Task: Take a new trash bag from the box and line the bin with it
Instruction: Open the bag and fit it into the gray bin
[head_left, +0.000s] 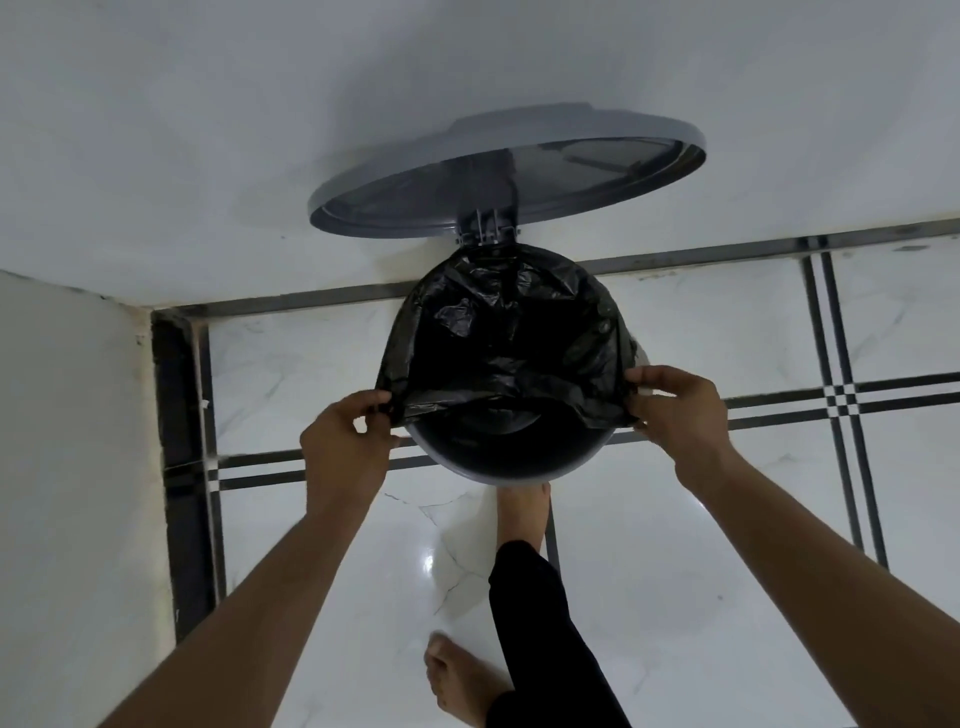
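A round grey pedal bin (498, 465) stands on the floor against the wall, its grey lid (395, 176) raised and leaning back. A black trash bag (509, 332) lies in the bin's mouth; its edge is folded over the far and side rim, while the near rim is bare. My left hand (345, 441) pinches the bag's edge at the left of the rim. My right hand (680, 410) pinches the bag's edge at the right of the rim. The box of bags is out of view.
A white wall (208, 130) rises right behind the bin, and a white panel (67, 467) closes the left side. The floor is glossy white tile (675, 571) with dark lines. My bare foot (522, 512) is at the bin's base; the other foot (462, 675) is nearer.
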